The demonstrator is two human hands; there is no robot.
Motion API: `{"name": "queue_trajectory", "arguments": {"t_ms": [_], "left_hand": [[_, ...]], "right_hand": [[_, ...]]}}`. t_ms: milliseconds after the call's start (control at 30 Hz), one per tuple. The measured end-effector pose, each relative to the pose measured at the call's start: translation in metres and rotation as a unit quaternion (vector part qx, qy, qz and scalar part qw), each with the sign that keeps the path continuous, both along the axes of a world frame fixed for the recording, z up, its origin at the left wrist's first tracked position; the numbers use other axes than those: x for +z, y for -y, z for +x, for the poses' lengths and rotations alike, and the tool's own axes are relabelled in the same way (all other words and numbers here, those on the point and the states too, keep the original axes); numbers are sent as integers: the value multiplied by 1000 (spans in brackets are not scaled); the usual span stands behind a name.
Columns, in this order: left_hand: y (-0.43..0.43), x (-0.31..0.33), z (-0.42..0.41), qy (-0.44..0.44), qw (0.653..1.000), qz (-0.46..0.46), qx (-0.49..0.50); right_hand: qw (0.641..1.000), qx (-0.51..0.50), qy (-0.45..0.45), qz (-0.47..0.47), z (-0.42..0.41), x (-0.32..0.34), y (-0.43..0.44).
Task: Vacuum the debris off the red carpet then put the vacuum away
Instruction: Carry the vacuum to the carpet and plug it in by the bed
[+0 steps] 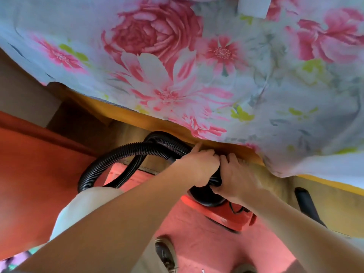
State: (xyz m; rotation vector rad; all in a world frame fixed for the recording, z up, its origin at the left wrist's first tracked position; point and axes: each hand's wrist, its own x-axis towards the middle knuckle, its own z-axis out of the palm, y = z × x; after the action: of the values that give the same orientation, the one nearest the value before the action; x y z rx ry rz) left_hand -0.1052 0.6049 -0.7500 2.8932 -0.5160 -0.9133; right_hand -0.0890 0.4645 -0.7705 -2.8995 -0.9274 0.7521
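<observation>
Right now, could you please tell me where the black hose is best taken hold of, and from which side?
Grip the black hose on its open loop at the left, from the carpet side: the ribbed tube arches free there, with room to wrap round. By the red vacuum, the left hand and right hand hold it bunched.

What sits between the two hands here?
In the head view, a bunched stretch of the black hose sits between the left hand and the right hand, both gripping it, above the red vacuum.
</observation>
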Motion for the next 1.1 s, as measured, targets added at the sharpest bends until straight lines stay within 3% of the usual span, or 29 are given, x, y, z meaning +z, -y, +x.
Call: {"name": "queue_trajectory", "arguments": {"t_ms": [167, 267, 400, 600, 700, 767, 900, 1000, 1100], "left_hand": [[-10, 9, 13, -59, 992, -103, 51], [-20, 12, 21, -86, 986, -118, 76], [-29, 16, 27, -82, 984, -145, 60], [-48, 29, 31, -24, 968, -214, 131], [-58, 44, 17, -3, 951, -224, 213], [-63, 62, 0, 60, 941, -210, 258], [-71, 118, -45, 163, 912, -177, 333], [-81, 181, -80, 147, 870, -197, 427], [-94, 253, -107, 119, 836, -222, 488]], "right_hand": [[999, 11, -42, -13, 5, 17, 0], [996, 47, -66, -23, 9, 26, 0], [992, 41, -103, 52, 24, 25, 5], [980, 9, -64, 187, 34, 23, -1], [954, -40, -151, 257, 27, 42, -11], [944, -71, -174, 270, 20, 63, -18], [959, -91, -183, 199, -6, 128, -31], [986, -29, -153, 54, -28, 185, -36], [991, -11, -119, 68, -43, 259, -50]]}}
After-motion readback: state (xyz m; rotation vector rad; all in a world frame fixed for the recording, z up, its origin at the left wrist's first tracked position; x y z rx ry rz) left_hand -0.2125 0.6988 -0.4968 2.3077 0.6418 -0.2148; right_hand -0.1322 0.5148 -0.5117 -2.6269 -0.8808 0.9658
